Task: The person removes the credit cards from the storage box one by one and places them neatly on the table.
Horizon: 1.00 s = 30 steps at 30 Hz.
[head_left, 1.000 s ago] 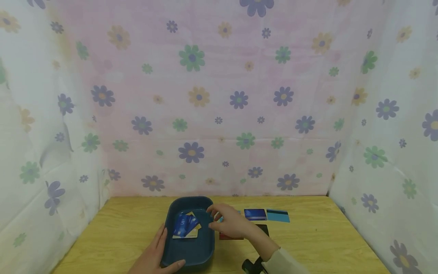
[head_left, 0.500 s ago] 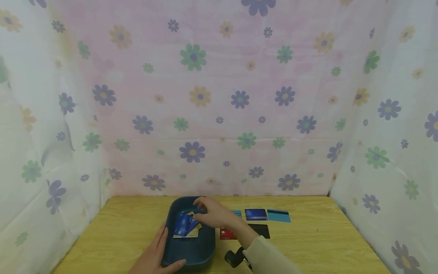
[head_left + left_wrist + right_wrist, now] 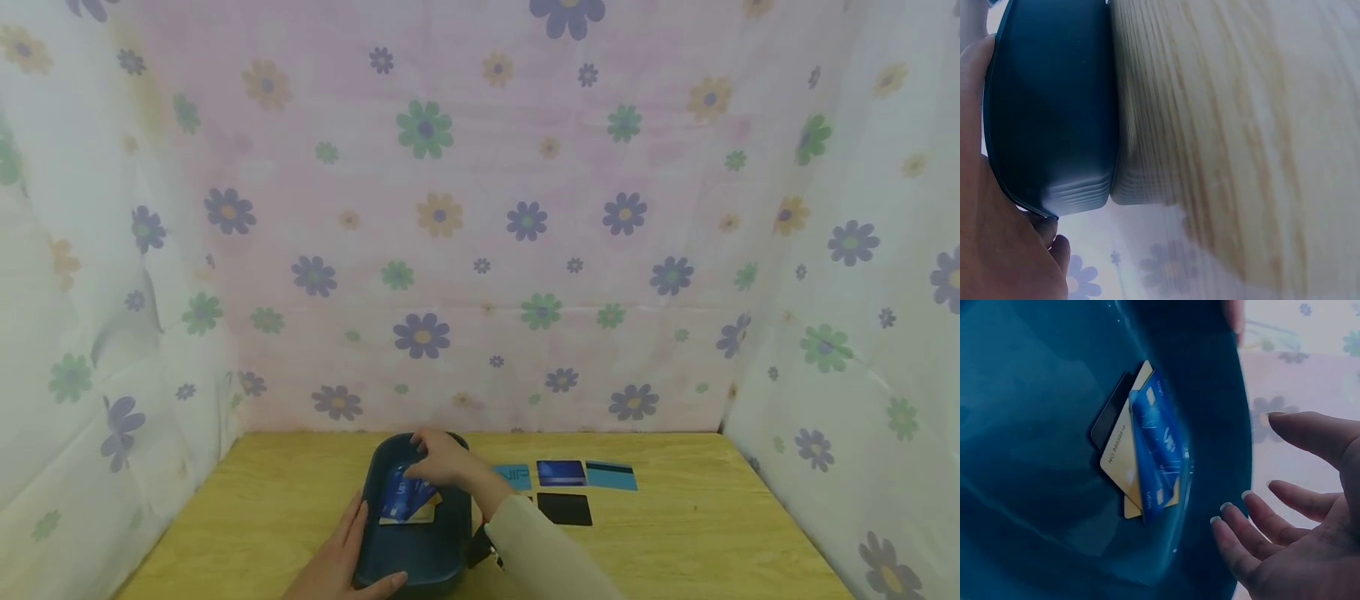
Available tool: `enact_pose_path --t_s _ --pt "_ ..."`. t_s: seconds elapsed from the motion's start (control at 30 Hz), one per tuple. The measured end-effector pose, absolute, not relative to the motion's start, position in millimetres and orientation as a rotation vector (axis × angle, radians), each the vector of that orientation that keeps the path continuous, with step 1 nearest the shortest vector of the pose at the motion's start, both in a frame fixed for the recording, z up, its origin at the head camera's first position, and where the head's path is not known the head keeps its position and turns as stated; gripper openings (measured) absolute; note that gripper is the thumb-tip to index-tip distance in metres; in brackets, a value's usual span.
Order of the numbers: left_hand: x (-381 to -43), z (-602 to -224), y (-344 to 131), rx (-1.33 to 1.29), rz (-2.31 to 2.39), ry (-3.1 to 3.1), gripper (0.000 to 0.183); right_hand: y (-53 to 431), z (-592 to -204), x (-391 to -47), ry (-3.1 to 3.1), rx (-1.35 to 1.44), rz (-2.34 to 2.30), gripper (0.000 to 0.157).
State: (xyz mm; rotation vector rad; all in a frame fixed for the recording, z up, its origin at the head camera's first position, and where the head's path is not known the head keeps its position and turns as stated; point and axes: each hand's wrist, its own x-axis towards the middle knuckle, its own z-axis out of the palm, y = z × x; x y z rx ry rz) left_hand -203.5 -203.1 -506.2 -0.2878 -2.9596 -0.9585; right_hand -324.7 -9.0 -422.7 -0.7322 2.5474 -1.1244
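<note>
Teal tray (image 3: pixel 408 557) gripped by left hand (image 3: pixel 337 554) | right hand (image 3: pixel 444 461) above far end, fingers spread, near cards (image 3: pixel 401 500)

"VIP" on blue card (image 3: pixel 1161 434), tiny print on gold card (image 3: pixel 1124 453)

Cards (image 3: pixel 1152 440) in tray (image 3: pixel 408 554) on table (image 3: pixel 712 542)

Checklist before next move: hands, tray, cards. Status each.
1. Left hand on tray: ok, against the left wall and near rim.
2. Right hand holding nothing: ok, fingers apart in the right wrist view.
3. Card pile inside tray: ok.
4. Pile squared up: not ok, cards fanned and overlapping.
5. Pile count: cannot tell, overlap may hide some.
6. Table free of cards: not ok, dark blue card and black card among those out.
</note>
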Motion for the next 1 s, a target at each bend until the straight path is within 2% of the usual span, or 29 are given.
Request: enact_pose_path --t_s 0.4,1.0 --pt "-202.9 -511.0 -203.1 -0.279 -0.945 -2.926 0.117 -38.3 -451.5 -335.2 2.638 -0.608 -0.946 0.058" --pt "-202.7 -506.8 -201.5 -0.274 -0.952 -2.955 0.117 -48.7 -462.4 -332.8 2.76 -0.568 -0.65 0.064"
